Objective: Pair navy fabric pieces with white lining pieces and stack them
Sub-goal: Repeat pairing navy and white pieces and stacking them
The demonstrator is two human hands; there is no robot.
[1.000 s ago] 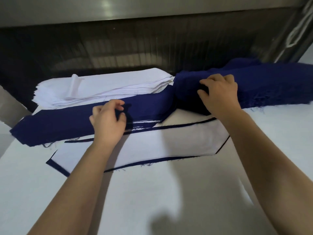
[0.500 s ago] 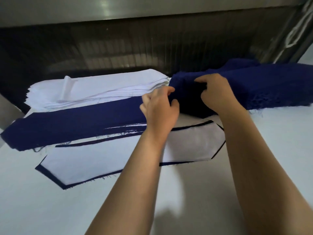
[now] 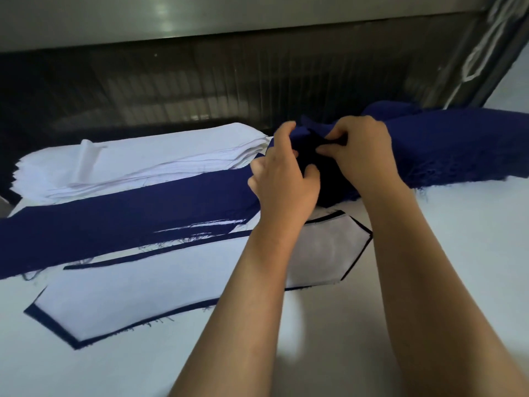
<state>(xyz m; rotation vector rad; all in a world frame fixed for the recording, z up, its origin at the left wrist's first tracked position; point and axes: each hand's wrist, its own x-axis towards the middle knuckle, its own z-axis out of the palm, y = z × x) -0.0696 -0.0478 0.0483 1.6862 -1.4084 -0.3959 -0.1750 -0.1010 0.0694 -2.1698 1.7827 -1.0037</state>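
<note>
Your left hand (image 3: 283, 179) and right hand (image 3: 360, 156) are meeting at about 12 o'clock of the view, at the left end of the navy pile (image 3: 458, 147). Both hands are curling their fingers into the navy cloth there. The right hand is pinching a fold between thumb and fingertips. The left hand is gripping the edge of the pile with bent fingers, the thumb tucking in below. Which single layer either hand is holding cannot be told, as the cloth is falling into dark shadow between them.

The navy pile is lying at 2 o'clock on the white table (image 3: 458, 253). It is thick, deep blue and coarse in weave, with loose threads fraying along its near edge.

The white lining stack (image 3: 143, 164) is sitting at 10 o'clock, its many thin layers showing at the side and one corner of the top sheet turning up.

A long navy strip (image 3: 128, 219) is running from 9 o'clock toward your left hand, just in front of the white stack, with ragged threads along its near edge.

A finished pair (image 3: 171, 282) is lying flat at 8 o'clock, passing under your left forearm. The white lining is resting on a navy piece, which is showing as a narrow dark border around a long shape with angled ends.

A dark ribbed panel (image 3: 229, 90) is standing behind the table.
</note>
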